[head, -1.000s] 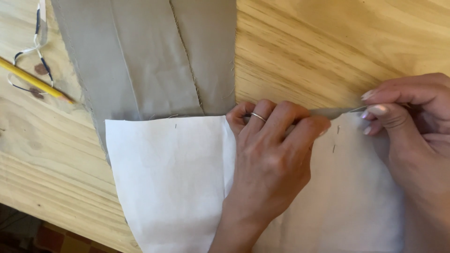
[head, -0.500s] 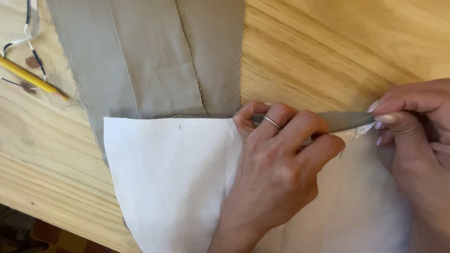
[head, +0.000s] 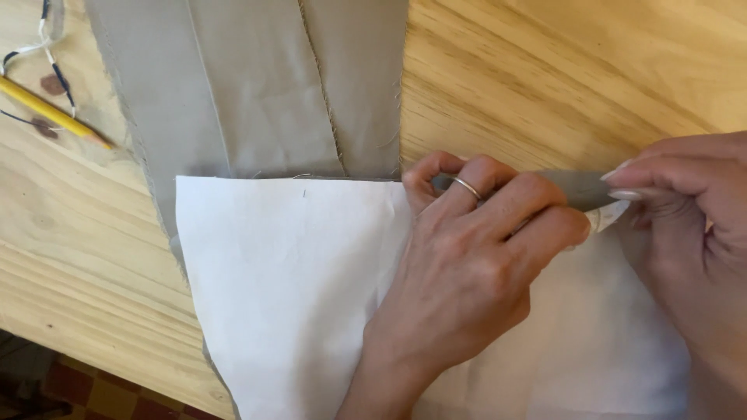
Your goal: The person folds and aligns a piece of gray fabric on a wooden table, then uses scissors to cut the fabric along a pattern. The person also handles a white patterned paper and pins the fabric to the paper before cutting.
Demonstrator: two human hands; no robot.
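1. Pencil, yellow, lies at the far left on the wooden table, beside a thin black-and-white cord.
2. Grey fabric runs down from the top edge, with a frayed seam line along it.
3. White fabric lies over the grey fabric's lower end; its straight top edge crosses the grey piece, and a small dark mark sits near that edge.
4. Left hand, with a ring on one finger, rests palm down on the white fabric, fingers curled at its top edge, pressing it flat.
5. A strip of grey fabric pokes out between the two hands, along the white edge.
6. Right hand is at the right, its fingertips pinched together on the end of that grey strip, perhaps catching the white edge too; the view is unclear there.
7. The hands sit close together, just apart.
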